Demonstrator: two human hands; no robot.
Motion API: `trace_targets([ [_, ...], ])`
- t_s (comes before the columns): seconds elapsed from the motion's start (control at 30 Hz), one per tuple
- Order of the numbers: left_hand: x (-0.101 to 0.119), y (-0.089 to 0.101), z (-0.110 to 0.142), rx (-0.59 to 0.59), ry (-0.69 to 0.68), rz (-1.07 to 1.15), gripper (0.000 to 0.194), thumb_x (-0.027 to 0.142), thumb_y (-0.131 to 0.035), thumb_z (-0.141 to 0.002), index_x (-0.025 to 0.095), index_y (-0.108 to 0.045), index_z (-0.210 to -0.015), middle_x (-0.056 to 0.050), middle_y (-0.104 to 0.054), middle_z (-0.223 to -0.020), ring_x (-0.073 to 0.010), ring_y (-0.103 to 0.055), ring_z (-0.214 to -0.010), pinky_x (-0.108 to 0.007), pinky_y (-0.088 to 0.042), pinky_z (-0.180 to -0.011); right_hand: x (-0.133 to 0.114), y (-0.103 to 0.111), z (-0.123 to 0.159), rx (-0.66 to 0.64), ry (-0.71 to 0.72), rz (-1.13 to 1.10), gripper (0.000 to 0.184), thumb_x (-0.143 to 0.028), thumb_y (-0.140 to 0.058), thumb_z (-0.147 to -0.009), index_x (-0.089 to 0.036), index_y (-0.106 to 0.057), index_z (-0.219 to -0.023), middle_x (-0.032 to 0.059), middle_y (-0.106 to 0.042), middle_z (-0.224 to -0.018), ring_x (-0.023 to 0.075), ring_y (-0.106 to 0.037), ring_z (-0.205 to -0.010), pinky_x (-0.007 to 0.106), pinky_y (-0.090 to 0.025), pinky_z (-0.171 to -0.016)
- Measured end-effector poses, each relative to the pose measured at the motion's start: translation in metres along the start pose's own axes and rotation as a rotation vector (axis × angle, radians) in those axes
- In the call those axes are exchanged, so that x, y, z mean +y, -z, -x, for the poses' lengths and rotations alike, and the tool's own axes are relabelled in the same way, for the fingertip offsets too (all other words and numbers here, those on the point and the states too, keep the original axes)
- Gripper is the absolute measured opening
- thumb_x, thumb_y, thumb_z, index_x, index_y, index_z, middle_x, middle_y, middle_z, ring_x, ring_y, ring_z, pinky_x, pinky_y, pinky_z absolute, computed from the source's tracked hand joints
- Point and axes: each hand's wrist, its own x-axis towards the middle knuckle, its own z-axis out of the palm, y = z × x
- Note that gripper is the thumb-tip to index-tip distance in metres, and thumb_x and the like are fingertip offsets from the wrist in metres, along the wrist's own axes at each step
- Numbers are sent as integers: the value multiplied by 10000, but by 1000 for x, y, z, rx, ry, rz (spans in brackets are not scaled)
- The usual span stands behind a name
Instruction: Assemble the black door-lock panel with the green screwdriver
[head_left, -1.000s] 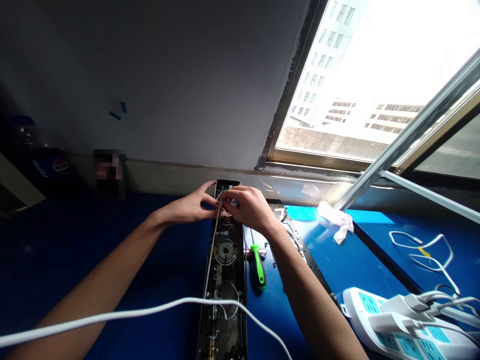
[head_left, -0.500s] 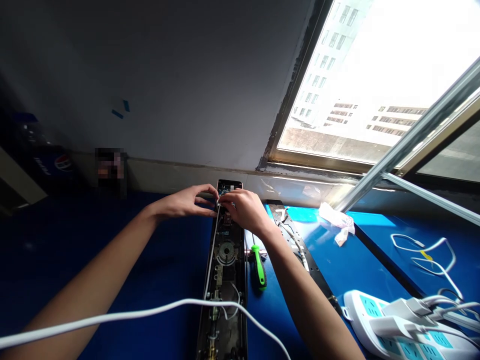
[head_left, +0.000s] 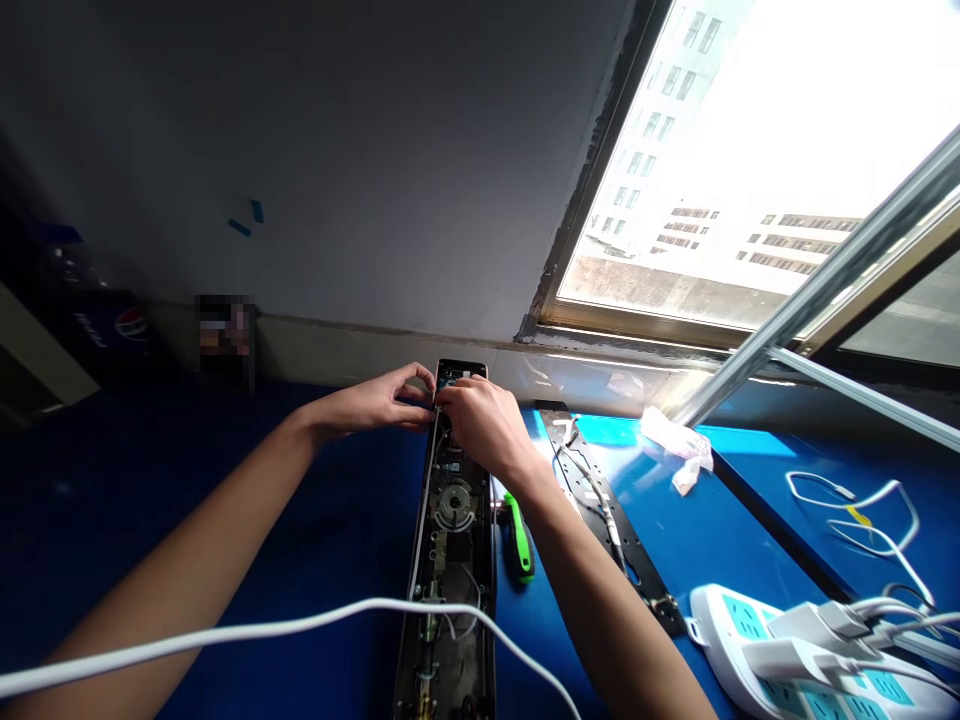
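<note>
A long, narrow black housing (head_left: 454, 550), looking like an opened door lock body, lies lengthwise before me, with a round metal part and a circuit board inside. A thin white wire (head_left: 424, 500) runs up its left edge to my fingers. My left hand (head_left: 375, 400) reaches in from the left, its thumb and fingertips closed at the far left rim. My right hand (head_left: 487, 425) bends over the far end, fingertips pinched at the wire's upper end and meeting the left ones. My fingers hide the wire's tip. A green-handled screwdriver (head_left: 519, 538) lies right of the housing.
A black perforated plate (head_left: 600, 500) with a white cable lies to the right. Beyond it are crumpled plastic (head_left: 675, 440), a coiled white cable (head_left: 855, 510) and a power strip (head_left: 735, 640) with plugs. Another white cable (head_left: 300, 626) crosses the foreground. A bottle (head_left: 105, 320) stands far left.
My right hand has shifted slightly and turned further over the housing's far end. My left fingers have drawn closer together at the rim. The view has moved a little.
</note>
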Motion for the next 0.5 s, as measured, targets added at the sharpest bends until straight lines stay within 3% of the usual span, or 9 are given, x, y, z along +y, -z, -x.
trace_targets([
  [0.17, -3, 1, -2, 31, -34, -70, 489, 408, -845, -787, 232, -511, -1097, -23, -734, -1054, -224, -732, -1021, -397, -559, -961, -6, -2, 0, 15, -53, 17, 229, -164, -557, -965, -231, -775, -988, 59, -788, -978, 231, -696, -943, 305, -459, -706],
  [0.5, -8, 5, -2, -19, -85, -100, 456, 417, -829, -829, 244, -503, -1097, -43, -728, -1149, -231, -730, -1059, -356, -536, -934, -7, -4, -3, 14, -104, -12, 220, -192, -588, -950, -248, -795, -999, 64, -798, -996, 230, -727, -929, 303, -450, -677],
])
